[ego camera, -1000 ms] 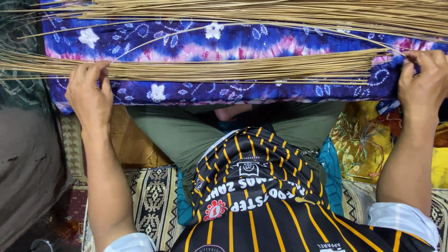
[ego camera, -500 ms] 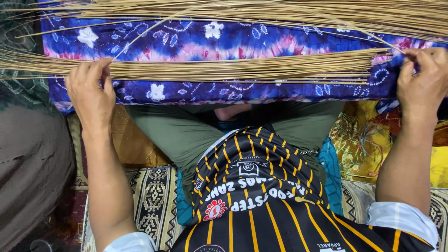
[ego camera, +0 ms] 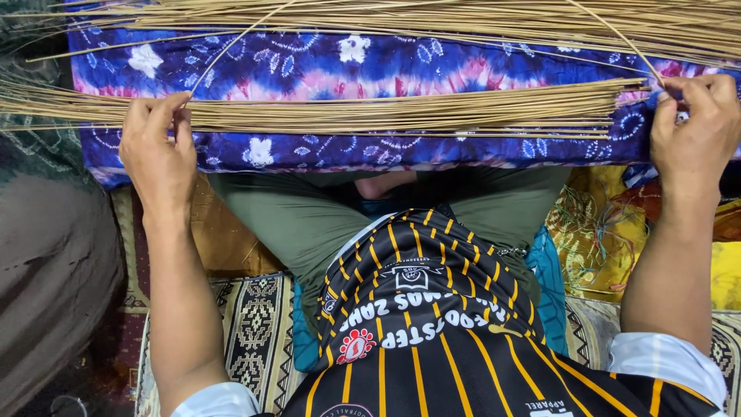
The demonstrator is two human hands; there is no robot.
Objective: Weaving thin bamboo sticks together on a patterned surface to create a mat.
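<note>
A long bundle of thin straw-coloured reeds point(ego camera: 401, 114) lies across a blue and pink tie-dyed cloth point(ego camera: 370, 66) over my lap. My left hand point(ego camera: 158, 150) pinches one reed point(ego camera: 231, 46) at the bundle's left part; that reed bows up and away over the cloth. My right hand point(ego camera: 691, 127) pinches a thin reed at the bundle's right end, which also arcs upward. A second, thicker layer of reeds point(ego camera: 463, 17) lies along the far edge of the cloth.
I sit cross-legged in green trousers point(ego camera: 309, 216) and a black shirt with yellow stripes point(ego camera: 417, 324) on a patterned woven mat point(ego camera: 255, 332). Yellow embroidered fabric point(ego camera: 602, 232) lies at my right. A dark grey cloth point(ego camera: 54, 262) is at my left.
Both hands stayed at the bundle's ends. The single reed between them has lifted into a higher arc above the cloth.
</note>
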